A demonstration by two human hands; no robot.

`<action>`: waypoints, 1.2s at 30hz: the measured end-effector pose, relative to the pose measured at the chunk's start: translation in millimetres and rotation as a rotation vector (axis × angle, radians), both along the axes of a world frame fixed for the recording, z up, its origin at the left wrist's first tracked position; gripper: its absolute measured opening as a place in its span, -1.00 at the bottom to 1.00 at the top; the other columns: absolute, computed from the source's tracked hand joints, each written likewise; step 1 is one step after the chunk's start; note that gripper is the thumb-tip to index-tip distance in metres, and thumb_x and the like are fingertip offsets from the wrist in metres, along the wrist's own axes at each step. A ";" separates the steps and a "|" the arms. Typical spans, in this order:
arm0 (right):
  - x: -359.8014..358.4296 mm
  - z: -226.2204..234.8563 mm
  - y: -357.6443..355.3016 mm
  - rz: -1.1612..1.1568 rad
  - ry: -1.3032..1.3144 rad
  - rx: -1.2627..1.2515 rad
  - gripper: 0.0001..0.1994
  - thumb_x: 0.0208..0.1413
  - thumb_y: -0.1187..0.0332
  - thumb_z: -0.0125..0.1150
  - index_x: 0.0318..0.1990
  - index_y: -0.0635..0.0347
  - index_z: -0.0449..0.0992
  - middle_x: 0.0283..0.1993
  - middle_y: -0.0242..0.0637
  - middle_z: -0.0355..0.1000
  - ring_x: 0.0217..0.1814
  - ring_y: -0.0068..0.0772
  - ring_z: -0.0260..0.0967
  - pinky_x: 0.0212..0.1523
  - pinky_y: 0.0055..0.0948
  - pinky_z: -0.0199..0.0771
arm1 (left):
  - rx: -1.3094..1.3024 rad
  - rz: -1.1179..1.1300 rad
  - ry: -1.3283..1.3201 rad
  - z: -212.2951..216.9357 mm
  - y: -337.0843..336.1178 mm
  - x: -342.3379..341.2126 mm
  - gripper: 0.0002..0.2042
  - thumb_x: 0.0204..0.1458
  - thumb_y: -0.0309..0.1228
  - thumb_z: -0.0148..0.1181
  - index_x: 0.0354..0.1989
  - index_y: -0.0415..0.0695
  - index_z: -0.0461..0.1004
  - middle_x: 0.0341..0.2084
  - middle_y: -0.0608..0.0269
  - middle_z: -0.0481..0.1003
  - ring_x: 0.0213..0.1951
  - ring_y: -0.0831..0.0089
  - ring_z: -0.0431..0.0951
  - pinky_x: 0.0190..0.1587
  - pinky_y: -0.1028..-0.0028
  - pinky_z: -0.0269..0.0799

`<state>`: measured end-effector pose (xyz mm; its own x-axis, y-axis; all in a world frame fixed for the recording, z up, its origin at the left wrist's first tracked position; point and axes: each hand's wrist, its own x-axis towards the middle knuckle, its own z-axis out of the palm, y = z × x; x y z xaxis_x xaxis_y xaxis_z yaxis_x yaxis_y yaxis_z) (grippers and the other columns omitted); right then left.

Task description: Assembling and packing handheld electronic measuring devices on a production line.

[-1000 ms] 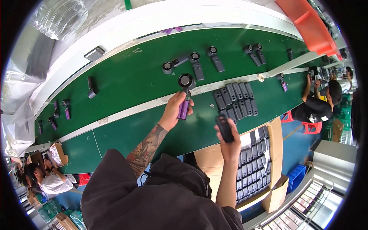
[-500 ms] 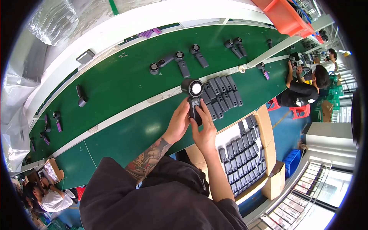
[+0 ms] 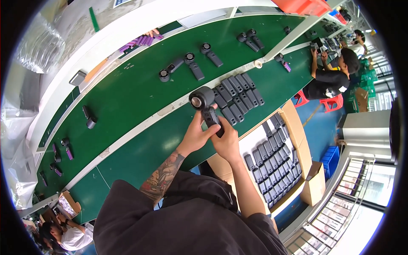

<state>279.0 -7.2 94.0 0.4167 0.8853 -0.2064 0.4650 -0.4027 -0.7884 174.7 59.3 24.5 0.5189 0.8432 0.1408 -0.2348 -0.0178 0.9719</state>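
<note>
Both my hands hold one dark grey handheld fan [image 3: 203, 96] above the near side of the green bench. Its round head points up and to the left, showing a metallic centre, and its handle slants down between my palms. My left hand [image 3: 196, 135] closes on the left of the handle, with the thumb lying across its lower part. My right hand [image 3: 227, 139] wraps the handle's right side and bottom. Beside the fan, on the right, several dark grey handles [image 3: 238, 95] lie in two rows on the bench.
A cardboard box [image 3: 299, 127] at my right holds rows of similar dark parts. More fans [image 3: 194, 68] lie along the bench's far strip. Another person's hand [image 3: 151, 32] touches purple pieces [image 3: 142, 41] across the bench. Co-workers sit at far right [image 3: 329, 76] and lower left [image 3: 74, 236].
The fan has turned in my hands, so its round face points further left. My left thumb now lies across the handle. Another person's hand has appeared by the purple pieces.
</note>
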 end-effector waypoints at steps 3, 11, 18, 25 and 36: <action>-6.0 -6.4 0.7 -0.037 -0.097 0.065 -0.56 -0.04 0.52 0.20 0.08 0.22 0.49 -0.23 -0.11 0.58 -0.32 -0.11 0.54 -0.30 -0.31 0.50 | -0.177 -0.062 -0.041 -5.7 0.2 -4.2 -0.50 0.11 -0.52 0.21 0.23 -0.25 0.22 0.08 0.02 0.45 0.01 0.39 0.52 0.05 0.51 0.43; -3.5 -50.1 18.4 0.002 -0.087 0.133 -0.60 0.06 0.46 0.21 0.11 0.15 0.50 -0.15 -0.20 0.60 -0.24 -0.22 0.56 -0.22 -0.34 0.52 | -0.420 0.008 0.033 -31.1 36.4 -17.4 -0.55 0.03 -0.58 0.29 0.09 -0.28 0.28 -0.21 0.13 0.49 -0.17 0.43 0.53 -0.06 0.53 0.45; 137.8 -122.8 -34.5 -0.427 -0.221 -0.065 -0.72 0.15 0.33 0.15 0.00 0.10 0.56 -0.21 -0.30 0.61 -0.28 -0.21 0.54 -0.22 -0.31 0.53 | -0.045 0.489 0.624 -106.5 163.8 -135.5 -0.66 0.11 -0.23 0.30 -0.11 -0.27 0.47 -0.27 0.17 0.55 -0.27 0.36 0.53 -0.12 0.46 0.42; 207.2 -221.8 -98.4 -0.443 -0.402 -0.522 -0.60 0.09 0.48 -0.03 0.11 0.07 0.46 0.14 -0.12 0.38 0.03 0.07 0.48 -0.03 -0.07 0.53 | -0.091 0.457 0.882 -190.6 219.5 -283.2 -0.73 0.09 -0.25 0.23 -0.22 -0.24 0.55 -0.40 0.19 0.56 -0.51 0.40 0.48 -0.45 0.47 0.44; 260.6 -237.5 -92.3 -0.156 -0.616 -0.747 -0.53 0.16 0.48 0.03 0.25 0.09 0.21 0.11 -0.10 0.30 0.01 0.03 0.49 -0.07 -0.04 0.56 | 0.015 0.700 1.416 -227.3 168.1 -336.5 -0.53 0.04 -0.19 0.19 0.09 -0.19 0.44 -0.25 0.03 0.57 -0.12 0.06 0.54 -0.04 0.21 0.47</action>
<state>539.6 -99.5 -143.5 0.7404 0.5410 -0.3990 0.6089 -0.7912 0.0572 -161.8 227.5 -202.8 -0.2442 0.9655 -0.0903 0.8852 0.2600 0.3857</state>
